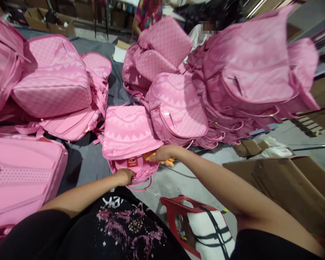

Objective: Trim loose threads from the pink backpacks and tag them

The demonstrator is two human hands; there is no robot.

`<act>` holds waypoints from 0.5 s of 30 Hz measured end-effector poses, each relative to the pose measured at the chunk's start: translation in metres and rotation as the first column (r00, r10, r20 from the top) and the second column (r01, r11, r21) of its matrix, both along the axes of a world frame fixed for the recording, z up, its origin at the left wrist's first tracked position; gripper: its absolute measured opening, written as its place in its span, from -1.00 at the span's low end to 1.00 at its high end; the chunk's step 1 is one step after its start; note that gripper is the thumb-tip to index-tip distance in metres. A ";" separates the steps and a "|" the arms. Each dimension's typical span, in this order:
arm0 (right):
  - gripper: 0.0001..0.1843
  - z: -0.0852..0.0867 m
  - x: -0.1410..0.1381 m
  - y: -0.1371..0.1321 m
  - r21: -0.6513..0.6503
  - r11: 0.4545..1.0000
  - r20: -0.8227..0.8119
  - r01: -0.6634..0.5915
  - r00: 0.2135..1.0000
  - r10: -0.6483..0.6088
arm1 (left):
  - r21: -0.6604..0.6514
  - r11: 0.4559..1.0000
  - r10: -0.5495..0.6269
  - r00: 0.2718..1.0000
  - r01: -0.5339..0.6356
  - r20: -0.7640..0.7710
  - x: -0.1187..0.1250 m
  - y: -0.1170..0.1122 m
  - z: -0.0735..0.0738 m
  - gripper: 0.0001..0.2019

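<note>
Directly before me lies a pink backpack point(126, 131) with a zigzag print, its mouth open toward me. A red label point(132, 162) shows on the pink lining inside. My left hand point(126, 176) is closed on the near edge of the opening, fingertips partly hidden by the fabric. At the right corner of the mouth, my right hand point(163, 153) is wrapped round a small yellow-orange object point(149, 155), its kind unclear because the fingers cover most of it. That hand is against the raised flap of the bag.
Pink backpacks are piled left point(54, 76) and right point(249, 68) on a dark table cover point(78, 169). A red stool point(176, 216) with a white strapped seat stands on the floor by an open cardboard box point(281, 180). Two people point(147, 18) are across the table.
</note>
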State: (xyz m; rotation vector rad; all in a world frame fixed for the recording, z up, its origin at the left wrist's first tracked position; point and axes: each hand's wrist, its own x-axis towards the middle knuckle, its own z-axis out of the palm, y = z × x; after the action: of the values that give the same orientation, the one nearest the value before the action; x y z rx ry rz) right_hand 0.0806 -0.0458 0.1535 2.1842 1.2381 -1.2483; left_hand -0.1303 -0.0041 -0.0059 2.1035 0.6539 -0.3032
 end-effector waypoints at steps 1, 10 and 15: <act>-0.63 -0.002 0.001 -0.007 -0.045 0.999 -0.022 0.020 1.000 -0.021 | 0.001 1.000 0.003 1.000 -0.003 0.019 -0.006 0.003 0.004 -0.67; -0.65 -0.069 0.056 -0.182 0.119 0.793 -0.331 0.598 0.777 -0.536 | -0.509 0.656 0.668 0.743 -0.558 0.046 -0.111 0.048 -0.041 -0.45; -0.53 -0.155 0.051 -0.224 0.204 0.412 -0.526 0.888 0.454 -0.719 | -0.554 0.399 0.891 0.452 -0.731 0.045 -0.088 0.078 -0.044 -0.12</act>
State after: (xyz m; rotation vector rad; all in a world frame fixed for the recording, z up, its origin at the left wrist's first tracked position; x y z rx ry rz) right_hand 0.1320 -0.2701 -0.0011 3.2574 0.4615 -1.9504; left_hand -0.2183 0.0739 -0.0499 1.0836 1.1995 0.4545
